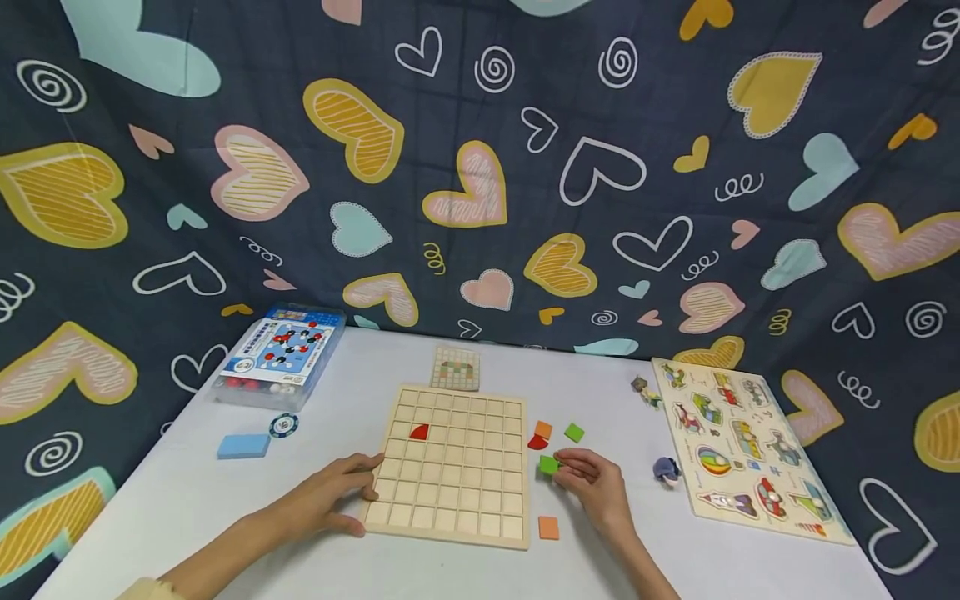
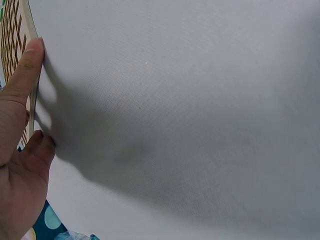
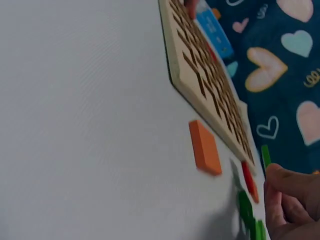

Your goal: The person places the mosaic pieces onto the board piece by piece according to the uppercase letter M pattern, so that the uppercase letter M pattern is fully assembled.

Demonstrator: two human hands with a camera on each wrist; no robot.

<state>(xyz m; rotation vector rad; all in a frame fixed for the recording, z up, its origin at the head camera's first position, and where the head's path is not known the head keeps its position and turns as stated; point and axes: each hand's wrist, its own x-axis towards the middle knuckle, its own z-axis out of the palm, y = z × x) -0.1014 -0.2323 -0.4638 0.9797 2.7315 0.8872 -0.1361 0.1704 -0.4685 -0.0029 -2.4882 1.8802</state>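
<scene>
A pale wooden grid board (image 1: 454, 475) lies on the table with one red quarter-circle piece (image 1: 419, 432) in an upper-left cell. My left hand (image 1: 330, 496) rests against the board's left edge, thumb near its front corner. To the right of the board, my right hand (image 1: 596, 487) pinches a small green square tile (image 3: 265, 155) between thumb and fingers. Close by lie another green tile (image 1: 574, 432), an orange tile (image 1: 543, 430) and a red quarter-circle (image 1: 537, 442). Nearer me is a second orange tile (image 1: 549, 528). More green pieces (image 3: 246, 210) show below the right hand in its wrist view.
A small pattern card (image 1: 455, 369) touches the board's far side. At left are a boxed molecule set (image 1: 281, 354), a blue block (image 1: 243, 447) and a round chip (image 1: 284, 425). At right lie a picture puzzle board (image 1: 750, 450) and two small figures (image 1: 665, 469). A heart-patterned cloth hangs behind.
</scene>
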